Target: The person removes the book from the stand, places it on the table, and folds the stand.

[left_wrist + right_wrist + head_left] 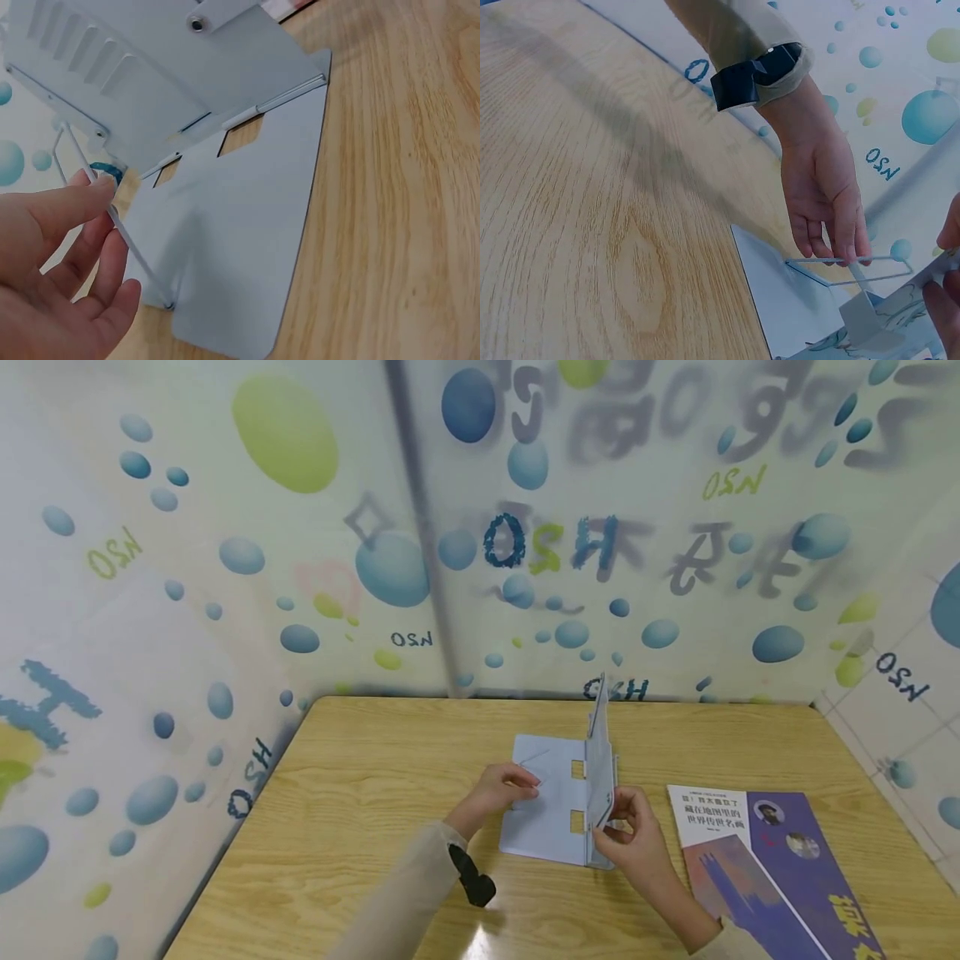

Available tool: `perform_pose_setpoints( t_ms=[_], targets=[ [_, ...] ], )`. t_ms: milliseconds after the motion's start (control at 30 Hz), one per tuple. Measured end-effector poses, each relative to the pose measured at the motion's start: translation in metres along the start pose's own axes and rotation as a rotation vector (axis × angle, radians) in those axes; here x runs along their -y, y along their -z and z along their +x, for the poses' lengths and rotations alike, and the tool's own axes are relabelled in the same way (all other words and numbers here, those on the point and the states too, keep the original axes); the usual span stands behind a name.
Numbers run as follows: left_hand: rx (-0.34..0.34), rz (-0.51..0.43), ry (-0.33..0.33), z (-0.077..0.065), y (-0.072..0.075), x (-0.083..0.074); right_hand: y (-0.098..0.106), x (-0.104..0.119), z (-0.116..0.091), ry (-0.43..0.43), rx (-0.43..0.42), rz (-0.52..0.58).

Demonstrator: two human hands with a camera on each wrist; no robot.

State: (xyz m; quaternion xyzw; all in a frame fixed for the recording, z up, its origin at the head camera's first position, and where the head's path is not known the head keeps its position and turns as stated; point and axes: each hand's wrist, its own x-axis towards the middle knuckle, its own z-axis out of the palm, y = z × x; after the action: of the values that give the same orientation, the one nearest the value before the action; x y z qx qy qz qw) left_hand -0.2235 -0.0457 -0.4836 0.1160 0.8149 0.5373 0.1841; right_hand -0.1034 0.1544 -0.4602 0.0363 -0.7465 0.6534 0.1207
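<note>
A light-coloured metal book stand lies on the table, its flat base plate (551, 822) down and its back panel (602, 760) standing nearly upright on hinges. My left hand (498, 789) is over the base plate's left side. In the left wrist view, its thumb and fingers pinch a thin wire support (137, 255), raised at an angle from the base plate. My right hand (637, 831) grips the near edge of the back panel with thumb and fingers. Only a few of its fingers (951, 285) show at the right wrist view's edge.
A purple and white book or booklet (813, 852) lies on the wooden table (375, 777) at the right. Patterned fabric walls (637, 527) stand behind the table and at both sides. A black band (472, 877) is strapped on the left wrist.
</note>
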Motion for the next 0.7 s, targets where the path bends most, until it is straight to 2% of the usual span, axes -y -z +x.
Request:
perform_pose_setpoints(
  t_ms=[267, 433, 700],
  targets=[
    [0.007, 0.049, -0.034, 0.008, -0.018, 0.006, -0.001, -0.004, 0.0, 0.058, -0.008, 0.036],
    [0.015, 0.076, -0.059, 0.009, -0.024, 0.009, -0.001, -0.004, 0.001, 0.015, -0.008, 0.016],
    [0.009, 0.213, -0.12, 0.012, -0.032, 0.004, -0.003, -0.002, 0.0, 0.054, -0.011, 0.026]
  ],
)
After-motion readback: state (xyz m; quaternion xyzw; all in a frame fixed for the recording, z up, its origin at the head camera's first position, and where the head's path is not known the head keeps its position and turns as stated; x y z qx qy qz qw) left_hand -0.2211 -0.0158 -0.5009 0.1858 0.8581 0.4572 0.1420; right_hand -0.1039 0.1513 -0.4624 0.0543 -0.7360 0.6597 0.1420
